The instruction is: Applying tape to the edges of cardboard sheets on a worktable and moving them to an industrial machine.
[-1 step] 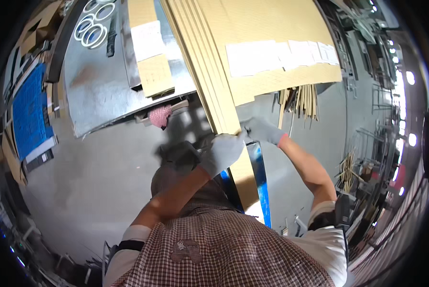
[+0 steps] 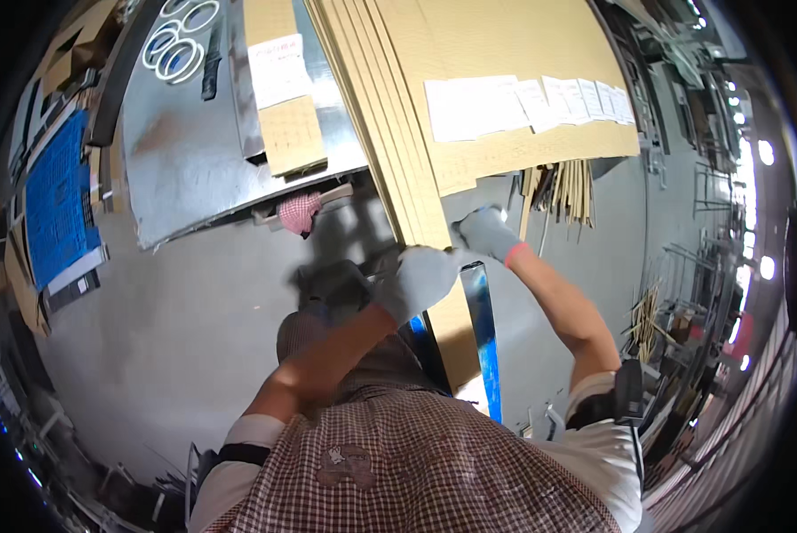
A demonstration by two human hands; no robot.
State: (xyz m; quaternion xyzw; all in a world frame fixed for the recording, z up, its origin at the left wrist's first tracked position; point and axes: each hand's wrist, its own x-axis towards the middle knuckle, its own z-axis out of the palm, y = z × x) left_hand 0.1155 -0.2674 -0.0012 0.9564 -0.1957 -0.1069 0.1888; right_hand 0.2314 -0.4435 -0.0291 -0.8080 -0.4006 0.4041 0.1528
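A long tan cardboard bundle [image 2: 412, 169] with lengthwise ridges runs from the far edge towards my body. My left hand [image 2: 423, 280], in a grey glove, lies across its near part with the fingers curled over it. Just right of the bundle is my right hand [image 2: 487, 233], gloved in grey with a pink cuff. Its fingers are bent together, and a small pale bit shows at its upper edge; what it is I cannot make out. Below my left hand, the near end of the bundle rests between blue-covered supports [image 2: 480, 329].
Right of the bundle lies a wide cardboard sheet [image 2: 505, 53] with white papers [image 2: 474, 108] on it. A metal table [image 2: 176, 178] at the left bears tape rolls [image 2: 179, 60] and a narrow cardboard piece [image 2: 296, 138]. Thin wooden sticks [image 2: 569, 191] stand under the sheet.
My right hand has moved a little up and away from my left hand and the bundle's edge. My left hand stays on the bundle. The view has shifted slightly.
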